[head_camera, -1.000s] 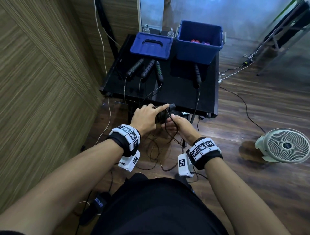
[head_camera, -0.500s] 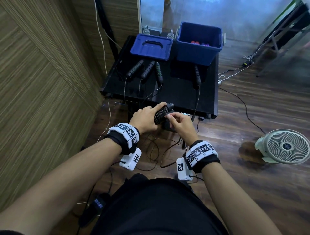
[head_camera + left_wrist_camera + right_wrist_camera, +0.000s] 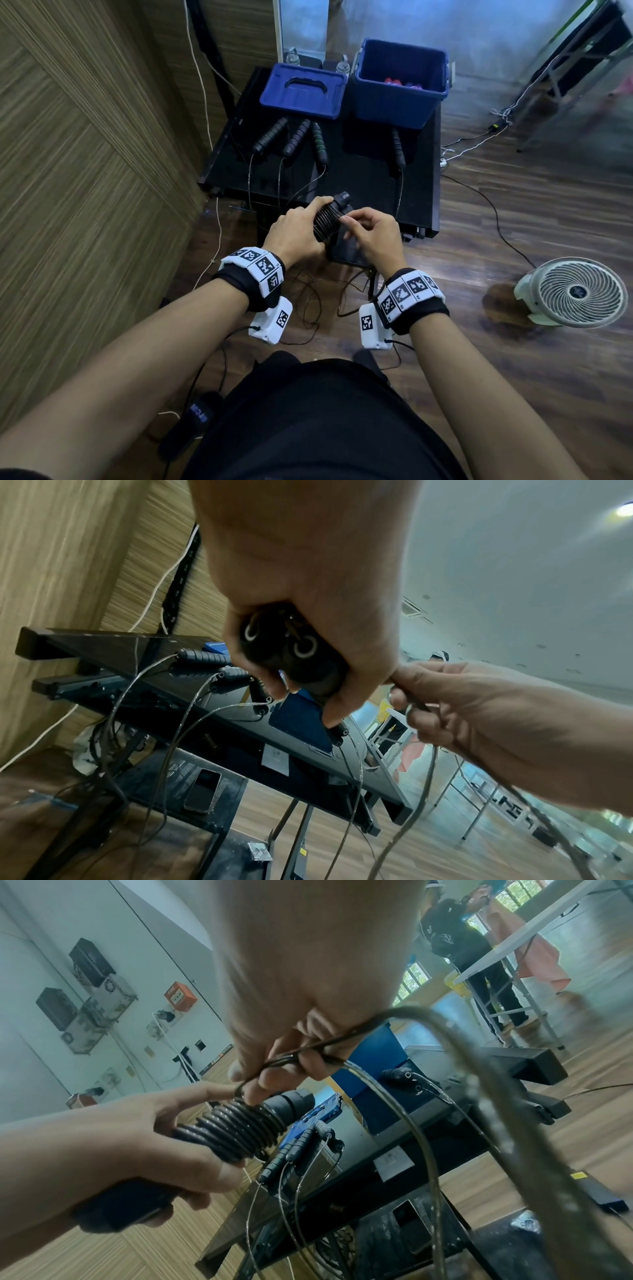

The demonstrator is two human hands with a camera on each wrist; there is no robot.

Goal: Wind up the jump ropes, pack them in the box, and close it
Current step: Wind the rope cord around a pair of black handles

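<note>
My left hand grips a pair of black jump-rope handles held together, with the thin cord wound in many coils around them. My right hand pinches the loose cord just beside the coils; the rest of that cord hangs down between my arms. Both handle butts show under my left palm. On the black table lie several other handles, cords trailing over the front edge. The open blue box stands at the back right, its lid beside it.
A wood-panelled wall runs along the left. A white floor fan sits on the floor at the right. Cables cross the floor by the table. A phone lies on a lower shelf under the table. A person stands far off.
My right hand has come up from below the handles to their right side, carrying the cord round for another turn. My left hand tilted the handle bundle slightly upward.
</note>
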